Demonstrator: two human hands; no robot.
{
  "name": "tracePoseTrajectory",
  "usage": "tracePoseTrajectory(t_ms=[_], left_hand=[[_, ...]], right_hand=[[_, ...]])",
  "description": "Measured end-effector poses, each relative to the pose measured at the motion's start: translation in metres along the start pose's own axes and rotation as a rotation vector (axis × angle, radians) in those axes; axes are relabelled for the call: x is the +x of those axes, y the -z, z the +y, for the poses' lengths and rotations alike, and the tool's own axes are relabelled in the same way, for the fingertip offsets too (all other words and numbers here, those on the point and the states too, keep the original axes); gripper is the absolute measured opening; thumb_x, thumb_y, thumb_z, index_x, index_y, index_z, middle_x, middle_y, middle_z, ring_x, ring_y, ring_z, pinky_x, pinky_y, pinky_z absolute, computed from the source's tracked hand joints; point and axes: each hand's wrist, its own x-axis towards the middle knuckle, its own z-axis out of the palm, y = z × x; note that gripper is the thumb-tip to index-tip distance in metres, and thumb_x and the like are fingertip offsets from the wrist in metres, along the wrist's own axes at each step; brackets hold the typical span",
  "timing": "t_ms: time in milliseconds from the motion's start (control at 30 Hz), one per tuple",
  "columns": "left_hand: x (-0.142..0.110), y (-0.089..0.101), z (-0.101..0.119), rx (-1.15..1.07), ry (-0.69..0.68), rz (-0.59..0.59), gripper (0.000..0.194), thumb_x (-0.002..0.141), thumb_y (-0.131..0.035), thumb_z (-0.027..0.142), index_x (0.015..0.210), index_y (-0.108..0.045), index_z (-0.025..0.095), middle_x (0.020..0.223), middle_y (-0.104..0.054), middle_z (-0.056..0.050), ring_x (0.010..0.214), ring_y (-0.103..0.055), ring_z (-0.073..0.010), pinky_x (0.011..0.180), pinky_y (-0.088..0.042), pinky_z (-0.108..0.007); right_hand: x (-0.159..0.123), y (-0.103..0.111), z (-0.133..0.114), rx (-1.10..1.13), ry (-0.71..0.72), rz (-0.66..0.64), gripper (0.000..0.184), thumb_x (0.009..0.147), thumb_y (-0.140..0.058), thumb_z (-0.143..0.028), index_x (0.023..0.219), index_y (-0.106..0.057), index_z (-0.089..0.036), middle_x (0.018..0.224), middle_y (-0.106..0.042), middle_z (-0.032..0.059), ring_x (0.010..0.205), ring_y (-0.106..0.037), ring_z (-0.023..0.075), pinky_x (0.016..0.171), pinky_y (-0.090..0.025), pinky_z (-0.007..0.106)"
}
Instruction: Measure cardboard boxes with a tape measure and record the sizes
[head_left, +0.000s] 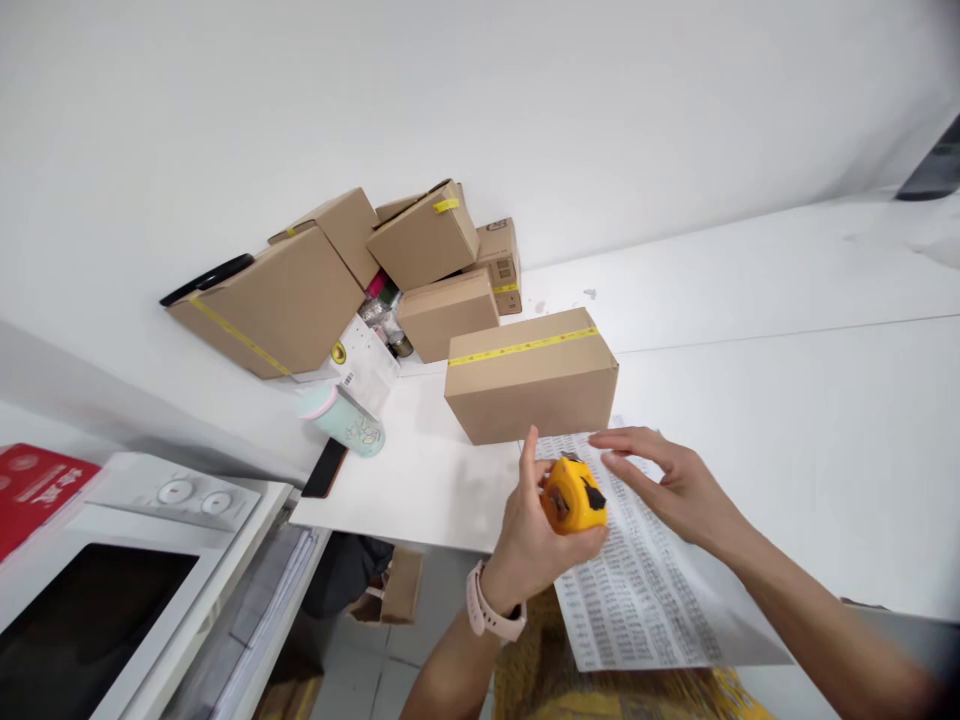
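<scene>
A yellow tape measure (579, 497) with black marks sits in my left hand (525, 535), whose fingers are wrapped round its case. Just to the right, my right hand (664, 478) hovers with its fingers apart and nothing in them. Below both hands lies a printed sheet (637, 600) covered in rows of small figures, partly hanging over the table's front edge. Directly beyond the hands stands a closed cardboard box (534, 400) with yellow tape along its top. No tape blade is visibly drawn out.
More cardboard boxes (285, 300) are stacked against the wall at the back left. A mint tumbler (349, 422) stands near a dark phone-like slab (325, 468). At the lower left is a white microwave (180, 510) with a red package (37, 490). The white table (787, 420) stretches right.
</scene>
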Motion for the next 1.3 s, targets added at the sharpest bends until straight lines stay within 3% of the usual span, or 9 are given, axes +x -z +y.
tracePoseTrajectory(t_ms=[100,200,367,567,733,967,1067,1167,1300], left_hand=[[0.002,0.007,-0.024,0.364,-0.024,0.041,0.088,0.077,-0.075,0.027,0.154,-0.032,0.031,0.13,-0.058,-0.009,0.117,-0.054,-0.0302,0.1,-0.044,-0.045],[0.006,0.015,-0.049,0.646,-0.017,0.007,0.068,0.079,-0.067,0.02,0.144,-0.049,0.031,0.125,-0.06,-0.008,0.116,-0.052,-0.0314,0.098,-0.045,-0.046],[0.019,0.02,-0.075,0.901,-0.003,0.02,0.06,0.084,-0.06,0.016,0.143,-0.053,0.027,0.136,-0.054,-0.011,0.118,-0.05,-0.033,0.099,-0.046,-0.048],[0.03,0.022,-0.079,1.126,-0.078,0.097,0.053,0.089,-0.061,0.019,0.141,-0.054,0.026,0.147,-0.046,-0.013,0.133,-0.044,-0.0363,0.112,-0.034,-0.062],[0.015,-0.012,-0.072,0.998,-0.234,0.095,0.042,0.096,-0.05,0.026,0.137,-0.054,0.018,0.148,-0.049,-0.014,0.14,-0.042,-0.0314,0.119,-0.034,-0.055],[0.009,-0.087,-0.069,0.856,-0.25,-0.434,0.092,0.09,-0.059,0.056,0.157,-0.02,0.008,0.166,-0.016,-0.016,0.155,-0.008,-0.0313,0.126,-0.016,-0.055],[0.013,-0.093,-0.076,0.87,-0.254,-0.456,0.09,0.093,-0.048,0.066,0.158,-0.019,0.01,0.167,-0.01,-0.015,0.155,-0.001,-0.0295,0.125,-0.009,-0.058],[0.013,-0.089,-0.082,0.876,-0.276,-0.456,0.087,0.095,-0.041,0.069,0.157,-0.021,0.012,0.167,-0.011,-0.014,0.155,-0.001,-0.0272,0.126,-0.008,-0.057],[0.012,-0.085,-0.083,0.869,-0.277,-0.457,0.085,0.095,-0.042,0.068,0.157,-0.023,0.013,0.167,-0.015,-0.013,0.155,-0.003,-0.0269,0.126,-0.009,-0.057]], right_hand=[[-0.012,0.016,0.042,-0.355,-0.252,0.138,0.038,0.092,-0.049,-0.061,0.095,-0.065,-0.027,0.099,-0.073,0.0078,0.085,-0.068,0.0284,0.071,-0.053,0.044],[-0.024,0.028,0.076,-0.618,-0.468,0.068,0.044,0.088,-0.045,-0.069,0.095,-0.055,-0.026,0.082,-0.071,0.0072,0.069,-0.066,0.0305,0.053,-0.044,0.04],[-0.032,0.028,0.098,-0.686,-0.425,-0.05,0.03,0.091,-0.041,-0.045,0.107,-0.056,-0.025,0.078,-0.071,0.0071,0.066,-0.064,0.0295,0.053,-0.04,0.036],[-0.033,0.046,0.101,-0.165,-0.429,0.021,0.038,0.091,-0.048,-0.044,0.109,-0.071,-0.021,0.077,-0.074,0.0074,0.073,-0.069,0.0267,0.07,-0.052,0.041],[-0.04,0.056,0.09,0.445,-0.411,0.171,0.04,0.082,-0.073,-0.05,0.113,-0.069,-0.024,0.112,-0.075,0.0096,0.103,-0.07,0.0288,0.093,-0.053,0.043],[-0.027,0.031,0.085,0.512,-0.375,0.373,0.046,0.09,-0.054,-0.067,0.08,-0.061,-0.023,0.054,-0.057,0.0004,0.055,-0.057,0.0164,0.061,-0.051,0.032],[-0.026,0.021,0.09,0.669,-0.402,0.214,0.062,0.089,-0.044,-0.076,0.108,-0.066,-0.021,0.075,-0.071,0.0079,0.075,-0.069,0.0233,0.074,-0.056,0.039],[-0.029,0.013,0.096,0.644,-0.484,0.103,0.058,0.082,-0.067,-0.066,0.119,-0.067,-0.022,0.106,-0.074,0.0124,0.101,-0.069,0.027,0.088,-0.054,0.041],[-0.033,0.007,0.104,0.492,-0.508,0.134,0.04,0.077,-0.078,-0.054,0.096,-0.069,-0.021,0.081,-0.07,0.0038,0.076,-0.065,0.0176,0.07,-0.051,0.029]])
